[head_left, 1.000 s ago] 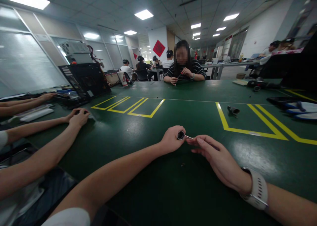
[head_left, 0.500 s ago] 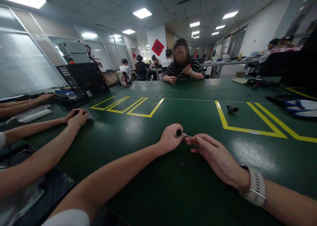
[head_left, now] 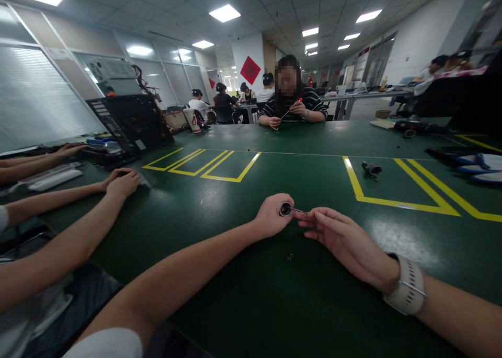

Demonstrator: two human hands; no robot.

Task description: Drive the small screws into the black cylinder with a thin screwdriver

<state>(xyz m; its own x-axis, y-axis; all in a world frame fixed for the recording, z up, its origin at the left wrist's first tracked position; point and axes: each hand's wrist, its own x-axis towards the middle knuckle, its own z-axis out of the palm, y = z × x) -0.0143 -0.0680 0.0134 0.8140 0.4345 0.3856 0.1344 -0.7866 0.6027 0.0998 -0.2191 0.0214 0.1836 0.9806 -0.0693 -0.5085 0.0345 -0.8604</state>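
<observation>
My left hand (head_left: 272, 216) is wrapped round a dark cylindrical part (head_left: 285, 209), whose round metal-rimmed opening faces me. Between the fingertips of my right hand (head_left: 339, 238) is a thin metal rod (head_left: 300, 211). The rod's far end reaches the rim of the cylindrical part; whether it goes inside is too small to tell. Most of the part is covered by my left fingers. Below my hands, a few tiny dark rings (head_left: 290, 257) lie on the green table (head_left: 235, 290).
A dark funnel-shaped part (head_left: 371, 170) lies inside a yellow tape outline at the right. Beyond it is a black power tool (head_left: 415, 128). A co-worker's hands (head_left: 123, 183) are at my left, near an open computer case (head_left: 129, 120). Another person (head_left: 292, 104) sits opposite, holding a screwdriver.
The rod's end now lies against the opening of the cylindrical part, where before it met its side. Both hands have shifted very slightly. My grip is the same.
</observation>
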